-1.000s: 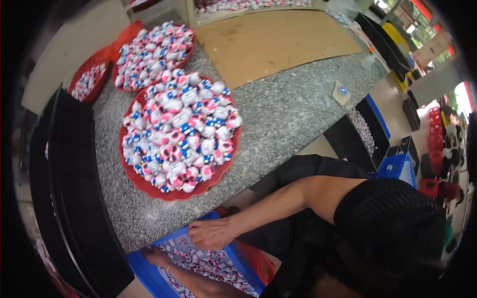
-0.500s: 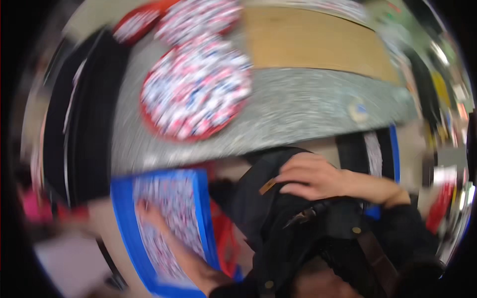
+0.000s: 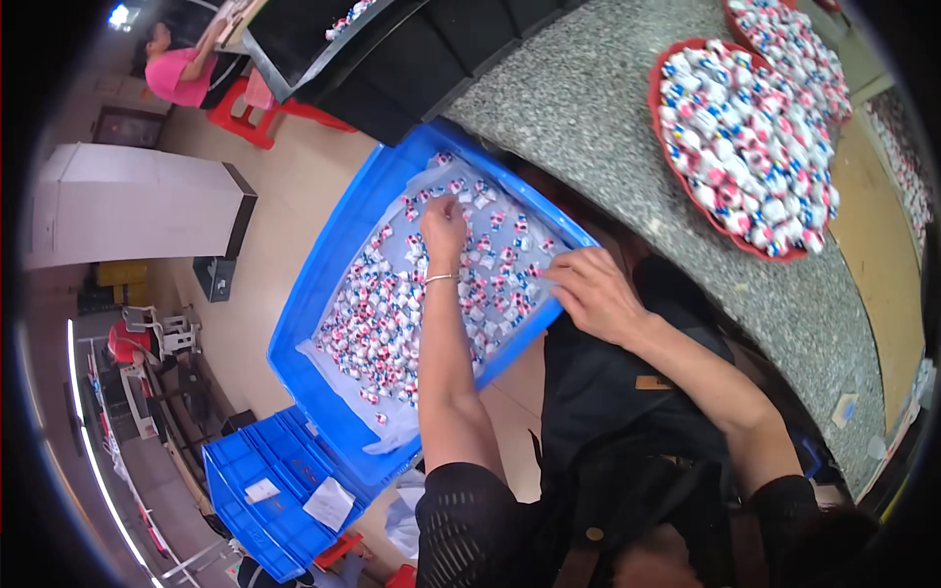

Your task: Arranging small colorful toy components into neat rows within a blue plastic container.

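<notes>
A deep blue plastic bin (image 3: 316,263) holds many small white, pink and blue figurines (image 3: 368,318) on a pale sheet liner (image 3: 490,240). My left hand (image 3: 444,233) reaches in over the far part of the bin, its fingers curled together among scattered figurines; whatever is between them is hidden. At the bin's right corner, my right hand (image 3: 596,294) bends its fingers over the rim, the fingertips by the liner. A red round basket (image 3: 655,103), heaped with similar figurines, rests on the speckled grey counter to the right.
The stone counter (image 3: 578,88) runs diagonally beside the bin, with a second heaped basket (image 3: 799,44) and a wooden board (image 3: 877,284). Lower left stand stacked blue crates (image 3: 260,461) with paper slips. A person in pink (image 3: 181,73) sits far left near a red stool (image 3: 240,118).
My view has swung left, bringing the bin to the middle and the baskets to the right. My right hand has left the dark apron for the bin's rim; my left hand stays within the bin.
</notes>
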`<state>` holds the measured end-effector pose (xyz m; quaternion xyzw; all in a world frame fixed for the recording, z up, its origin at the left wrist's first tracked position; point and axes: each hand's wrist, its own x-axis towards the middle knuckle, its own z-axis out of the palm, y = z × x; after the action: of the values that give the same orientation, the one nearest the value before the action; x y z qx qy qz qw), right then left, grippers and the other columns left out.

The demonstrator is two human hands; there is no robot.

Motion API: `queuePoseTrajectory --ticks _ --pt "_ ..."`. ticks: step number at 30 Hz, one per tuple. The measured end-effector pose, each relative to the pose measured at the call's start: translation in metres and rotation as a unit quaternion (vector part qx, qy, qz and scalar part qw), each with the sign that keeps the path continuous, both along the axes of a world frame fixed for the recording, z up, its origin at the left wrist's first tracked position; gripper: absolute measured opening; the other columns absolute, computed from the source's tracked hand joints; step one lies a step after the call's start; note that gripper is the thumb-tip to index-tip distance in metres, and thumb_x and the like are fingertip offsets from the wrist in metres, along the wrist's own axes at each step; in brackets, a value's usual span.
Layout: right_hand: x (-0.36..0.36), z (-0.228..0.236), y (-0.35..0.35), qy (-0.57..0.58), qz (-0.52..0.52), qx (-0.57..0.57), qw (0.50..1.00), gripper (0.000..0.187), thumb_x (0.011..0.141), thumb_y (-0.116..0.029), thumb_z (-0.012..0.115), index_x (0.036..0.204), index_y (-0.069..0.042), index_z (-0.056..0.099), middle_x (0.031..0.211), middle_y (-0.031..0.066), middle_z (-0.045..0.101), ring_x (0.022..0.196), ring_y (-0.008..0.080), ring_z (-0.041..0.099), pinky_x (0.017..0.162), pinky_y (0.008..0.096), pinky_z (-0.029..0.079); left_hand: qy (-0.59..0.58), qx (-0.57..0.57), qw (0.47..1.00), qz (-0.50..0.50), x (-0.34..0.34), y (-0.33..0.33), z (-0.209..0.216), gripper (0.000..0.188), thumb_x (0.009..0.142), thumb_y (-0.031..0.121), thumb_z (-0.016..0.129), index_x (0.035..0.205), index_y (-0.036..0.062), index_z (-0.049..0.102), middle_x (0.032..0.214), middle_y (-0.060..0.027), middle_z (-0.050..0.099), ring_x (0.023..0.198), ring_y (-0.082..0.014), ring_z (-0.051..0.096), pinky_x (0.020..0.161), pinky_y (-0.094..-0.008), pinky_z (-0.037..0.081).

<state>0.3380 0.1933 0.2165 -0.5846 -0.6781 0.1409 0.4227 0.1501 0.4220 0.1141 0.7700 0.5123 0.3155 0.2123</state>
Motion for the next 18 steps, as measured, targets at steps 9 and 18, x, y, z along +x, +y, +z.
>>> queuePoseTrajectory --ticks 9,18 --pt "-0.006 -0.023 0.026 -0.081 0.041 -0.064 0.994 0.025 0.075 -0.006 0.069 0.101 -0.008 0.069 0.100 0.0040 0.065 0.090 0.0215 0.060 0.082 0.0351 0.046 0.132 -0.054 0.988 -0.055 0.013 0.065 -0.019 0.019 0.075 0.013 0.071 0.092 0.0052 0.069 0.093 -0.0182 0.066 0.084 -0.0383 0.064 0.078 -0.0468 0.051" --pt "-0.007 -0.023 0.029 -0.123 0.041 -0.039 0.991 0.027 0.074 -0.009 0.068 0.101 -0.006 0.067 0.101 0.0044 0.063 0.088 0.0177 0.059 0.084 0.0328 0.044 0.065 0.007 0.998 -0.005 0.020 0.074 -0.016 0.023 0.074 0.006 0.076 0.096 0.0068 0.068 0.092 -0.0137 0.064 0.077 -0.0293 0.068 0.067 -0.0381 0.055"
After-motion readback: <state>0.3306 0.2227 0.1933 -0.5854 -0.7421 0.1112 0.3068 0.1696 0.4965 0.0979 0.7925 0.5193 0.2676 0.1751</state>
